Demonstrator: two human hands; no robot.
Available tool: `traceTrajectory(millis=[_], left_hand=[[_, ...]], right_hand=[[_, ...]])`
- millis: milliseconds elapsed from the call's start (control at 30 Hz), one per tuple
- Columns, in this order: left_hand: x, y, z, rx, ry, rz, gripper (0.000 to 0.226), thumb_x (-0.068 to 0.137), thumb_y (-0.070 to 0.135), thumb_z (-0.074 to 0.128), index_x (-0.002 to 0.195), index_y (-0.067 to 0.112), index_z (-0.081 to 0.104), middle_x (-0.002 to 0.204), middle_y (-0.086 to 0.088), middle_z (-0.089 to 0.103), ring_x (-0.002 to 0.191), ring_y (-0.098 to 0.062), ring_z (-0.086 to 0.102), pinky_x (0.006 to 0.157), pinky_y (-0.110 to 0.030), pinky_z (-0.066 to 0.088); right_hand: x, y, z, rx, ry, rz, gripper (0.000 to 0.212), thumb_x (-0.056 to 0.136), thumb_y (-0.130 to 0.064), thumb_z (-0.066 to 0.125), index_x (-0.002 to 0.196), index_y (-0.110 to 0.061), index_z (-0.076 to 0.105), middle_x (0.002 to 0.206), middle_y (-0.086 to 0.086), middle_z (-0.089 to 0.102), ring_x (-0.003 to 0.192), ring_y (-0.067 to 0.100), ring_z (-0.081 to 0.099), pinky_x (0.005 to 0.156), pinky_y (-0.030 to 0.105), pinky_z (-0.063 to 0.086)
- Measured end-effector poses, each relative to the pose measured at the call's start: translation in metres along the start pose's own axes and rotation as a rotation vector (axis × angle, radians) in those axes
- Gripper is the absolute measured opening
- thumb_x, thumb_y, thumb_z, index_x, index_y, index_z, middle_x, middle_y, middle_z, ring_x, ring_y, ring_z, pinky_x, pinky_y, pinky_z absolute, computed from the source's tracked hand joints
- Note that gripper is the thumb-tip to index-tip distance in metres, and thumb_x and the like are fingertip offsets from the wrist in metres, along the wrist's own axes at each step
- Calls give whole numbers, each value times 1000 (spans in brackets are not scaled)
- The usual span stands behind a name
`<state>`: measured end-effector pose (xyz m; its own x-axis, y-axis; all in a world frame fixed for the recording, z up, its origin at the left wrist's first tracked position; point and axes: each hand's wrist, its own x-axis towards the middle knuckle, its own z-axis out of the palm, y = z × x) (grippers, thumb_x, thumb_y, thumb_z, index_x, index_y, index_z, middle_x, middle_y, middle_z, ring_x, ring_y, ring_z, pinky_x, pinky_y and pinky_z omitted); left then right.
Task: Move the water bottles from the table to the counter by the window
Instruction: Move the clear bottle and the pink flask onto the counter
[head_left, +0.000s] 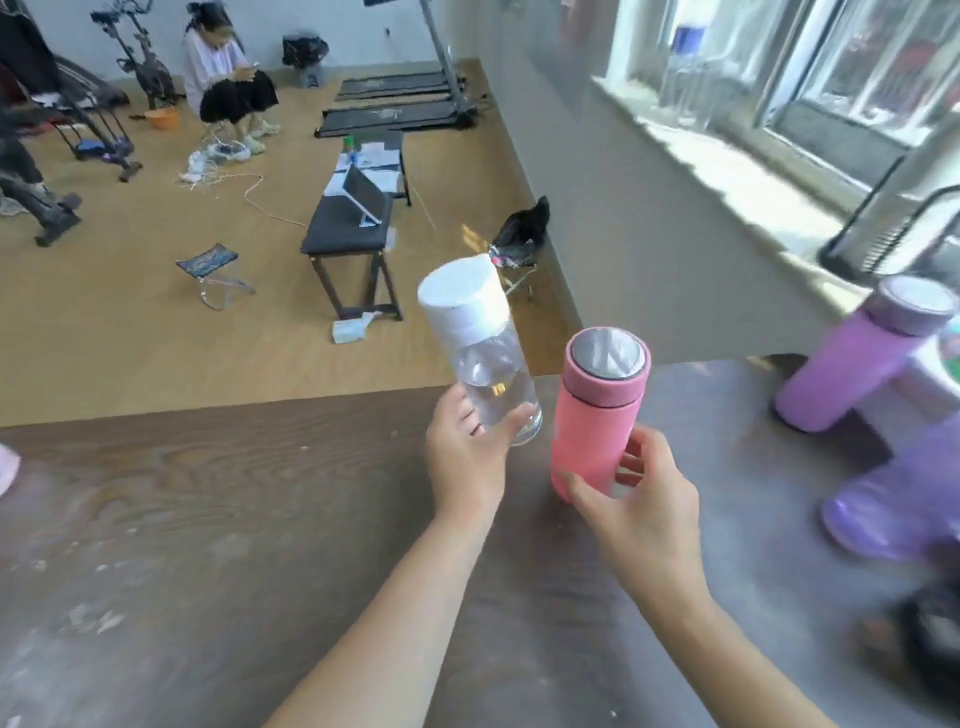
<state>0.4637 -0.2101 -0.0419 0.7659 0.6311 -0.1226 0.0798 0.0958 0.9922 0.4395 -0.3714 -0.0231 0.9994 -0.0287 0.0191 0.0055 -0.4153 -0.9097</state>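
My left hand (465, 457) grips the base of a clear water bottle (480, 348) with a white cap, lifted and tilted over the dark wooden table (208, 545). My right hand (641, 496) wraps the lower part of a pink bottle (595, 421) with a silver lid, also raised above the table. At the table's right edge a purple bottle (852, 364) with a silver top is blurred, with a lilac bottle (893, 514) in front of it. The pale counter (727, 161) runs under the window at the upper right, and a clear bottle with a blue label (688, 73) stands on it.
A black wire rack (883, 228) sits on the counter's near end. Beyond the table lie a wood floor, a black bench (348, 228) with a tablet, a folding stool (213, 270), treadmills and a seated person (223, 73). A dark blurred object (930, 623) is at the table's right.
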Motion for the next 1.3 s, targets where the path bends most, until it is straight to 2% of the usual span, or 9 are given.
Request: traceTrajectory(millis=[133,300,467,567,700,833,1000,1167,1300], left_hand=[[-23,-1,87,57,-209,19,70,72,12,94,134,2,64,133,-17,74,128,-27,70,114,-39,54],[-37,-1,158,151,-365,49,61,77,2,85,134,3,63,122,-11,78,97,-10,71,78,-10,53],[-46,-1,186,192,-387,18,53,88,-2,72,139,-3,58,126,-15,72,109,-20,66,87,-20,49],[-46,-1,189,155,-399,-37,55,80,9,79,131,-6,61,99,-4,70,88,-13,63,74,-11,50],[-46,6,190,158,-436,-59,62,53,40,73,102,4,59,90,-6,59,84,-18,55,83,-27,46],[-43,2,186,159,-404,-96,41,98,0,59,138,-8,55,124,-30,65,103,-30,57,76,-9,46],[-40,-1,182,117,-467,-60,93,55,34,78,137,-5,56,120,-18,70,108,-26,66,91,-30,53],[-41,-3,157,154,-489,-122,96,73,4,85,159,7,42,164,-19,48,151,-32,50,122,-43,45],[-44,-6,101,201,-377,-52,63,81,12,88,140,15,63,146,-11,67,126,-23,70,104,-35,56]], right_hand=[[-2,22,-66,23,141,59,50,74,-26,88,113,-33,58,100,-24,69,94,-17,61,71,13,49],[-9,50,-107,60,236,121,48,75,-27,88,112,-37,58,98,-24,70,94,-10,65,81,30,56],[-11,66,-113,62,233,142,50,73,-31,85,113,-40,55,102,-22,71,95,-2,69,86,38,59],[-6,68,-110,49,230,120,52,73,-32,85,114,-40,54,105,-21,69,99,3,68,87,37,58],[-5,72,-105,16,214,97,55,73,-35,84,118,-41,51,110,-17,68,105,11,67,89,39,57],[-9,75,-103,21,235,99,58,73,-34,87,116,-43,50,110,-16,68,102,7,68,88,37,58],[-11,79,-99,119,260,116,57,75,-21,90,118,-36,56,112,-17,69,101,-3,69,84,18,54],[-31,86,-86,117,339,164,43,82,-14,86,111,-31,60,109,-11,70,97,6,70,88,23,53],[-51,77,-71,107,384,122,30,85,-14,83,96,-31,61,90,-4,71,75,14,67,71,19,51]])
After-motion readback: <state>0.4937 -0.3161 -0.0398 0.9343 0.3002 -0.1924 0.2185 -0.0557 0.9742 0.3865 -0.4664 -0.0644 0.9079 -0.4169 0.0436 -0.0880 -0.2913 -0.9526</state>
